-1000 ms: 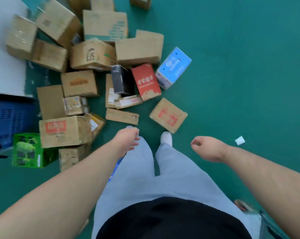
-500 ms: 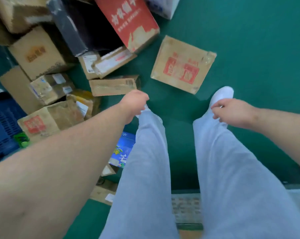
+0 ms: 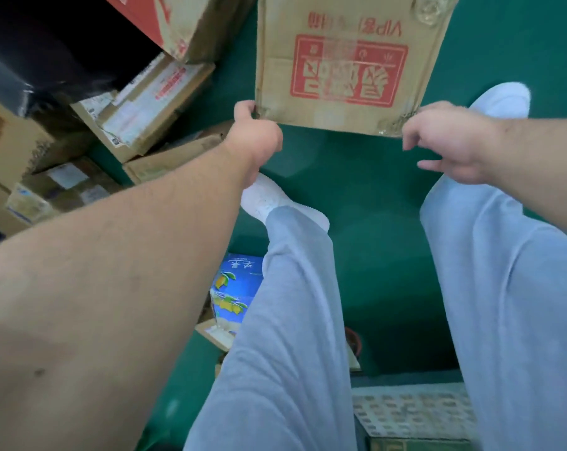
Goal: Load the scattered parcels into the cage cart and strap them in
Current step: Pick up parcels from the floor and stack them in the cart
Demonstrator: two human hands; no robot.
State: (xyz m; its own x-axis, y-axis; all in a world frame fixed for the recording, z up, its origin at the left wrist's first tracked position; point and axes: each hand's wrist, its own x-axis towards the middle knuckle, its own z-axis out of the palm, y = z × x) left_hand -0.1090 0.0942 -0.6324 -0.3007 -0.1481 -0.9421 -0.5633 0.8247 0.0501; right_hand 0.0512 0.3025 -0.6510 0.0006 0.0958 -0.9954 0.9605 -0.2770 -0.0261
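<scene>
A flat brown cardboard parcel (image 3: 347, 60) with a red printed stamp lies on the green floor (image 3: 357, 177) at 12 o'clock, its print upside down to the wearer. The left hand (image 3: 256, 135) grips the parcel's near corner at 11 o'clock, with the thumb laid on the top face and the fingers curled under the edge. The right hand (image 3: 451, 141) is just beside the opposite near corner at 1 o'clock. Its fingers are parted and loosely curled and hold nothing. Whether the index fingertip touches the cardboard cannot be told.

More parcels are piled from 9 to 11 o'clock. A red and brown carton (image 3: 177, 21) is at the top, with a black wrapped parcel (image 3: 47, 50) beside it. Below them, a slim brown box with white labels (image 3: 151, 102) lies tilted on a longer brown box (image 3: 174, 157). A blue carton printed with yellow fruit (image 3: 233, 288) sits at 7 o'clock, partly hidden by the left leg.

The person wears pale grey-blue trousers (image 3: 291, 320). One white shoe (image 3: 269, 196) is planted just under the left hand, and the other white shoe (image 3: 503, 99) is beside the parcel's right edge.
</scene>
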